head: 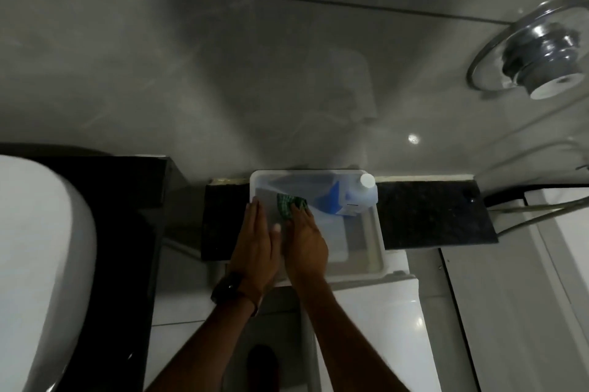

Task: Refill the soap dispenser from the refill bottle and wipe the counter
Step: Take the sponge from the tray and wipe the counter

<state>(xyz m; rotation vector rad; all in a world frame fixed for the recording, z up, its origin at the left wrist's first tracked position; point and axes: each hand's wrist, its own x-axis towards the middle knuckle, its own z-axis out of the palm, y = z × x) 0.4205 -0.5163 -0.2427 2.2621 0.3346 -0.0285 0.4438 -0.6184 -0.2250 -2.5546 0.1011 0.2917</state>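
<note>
refill bottle [353, 197]: upright, tray's [381, 242] far-right corner | right hand [304, 240]: nearer, fingers on green cloth [287, 204], grip unclear; bottle lies right and beyond | left hand [255, 242]: flat open at tray's left rim

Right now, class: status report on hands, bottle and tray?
Left hand flat on tray edge. Right hand pressing green cloth. Refill bottle capped, standing in tray.

Green-patterned cloth [289, 204], blue bottle [345, 198] w/ white cap [367, 181]
</note>
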